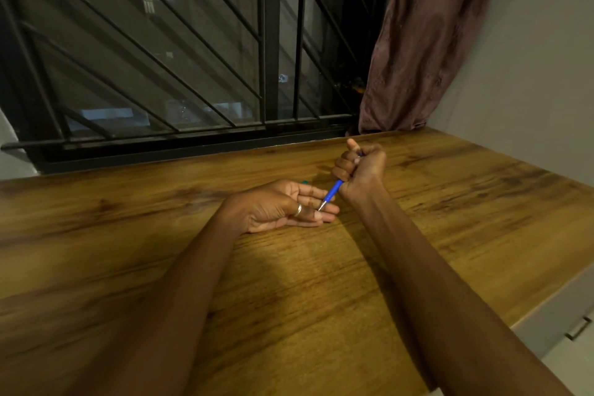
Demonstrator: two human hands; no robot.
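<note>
Head view: the right hand (360, 167) is closed in a fist around a blue pen (332, 191), thumb raised above the knuckles. The left hand (283, 206) lies palm up on the wooden table (289, 283), fingers nearly straight and holding nothing, with a silver ring (298, 210) on one finger. The pen sits between the two hands, its upper part buried in the fist and its lower barrel and metal tip sticking out below.

The main risk appears to be the tip. It is at, or just touching, the left hand's outstretched fingers; contact cannot be told for certain. A firm push from the fist grip, which gives little fine control, could jab the skin or leave an ink mark. A loosened fist could let the barrel slide out onto the table. If the raised thumb presses the top end, which is hidden, the point might retract, assuming it is a click pen.

The pen's long axis runs diagonally, from the fist at the far right down to the near left. Its writing end points down and leftward at the left fingers.

A small green object (304, 182) peeks out behind the left hand. Beyond the table are a barred window (193, 42) and a brownish curtain (418, 42).
</note>
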